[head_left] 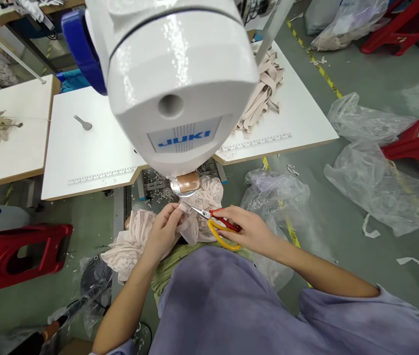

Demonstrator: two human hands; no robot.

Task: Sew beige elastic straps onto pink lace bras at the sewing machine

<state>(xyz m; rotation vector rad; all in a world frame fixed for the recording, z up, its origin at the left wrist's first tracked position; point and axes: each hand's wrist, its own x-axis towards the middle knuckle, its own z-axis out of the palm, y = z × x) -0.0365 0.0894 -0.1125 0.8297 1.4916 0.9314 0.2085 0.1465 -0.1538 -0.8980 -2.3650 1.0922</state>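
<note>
Bright, even light leaves speckled glare on the white machine head [183, 86], and the edges look stretched.

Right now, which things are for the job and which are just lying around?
Probably for the job:
scissors in the right hand
beige lace fabric in the left hand
JUKI sewing machine

Probably just lying around:
clear plastic bag on the floor
white scrap on the floor
grey spoon-shaped object
</note>
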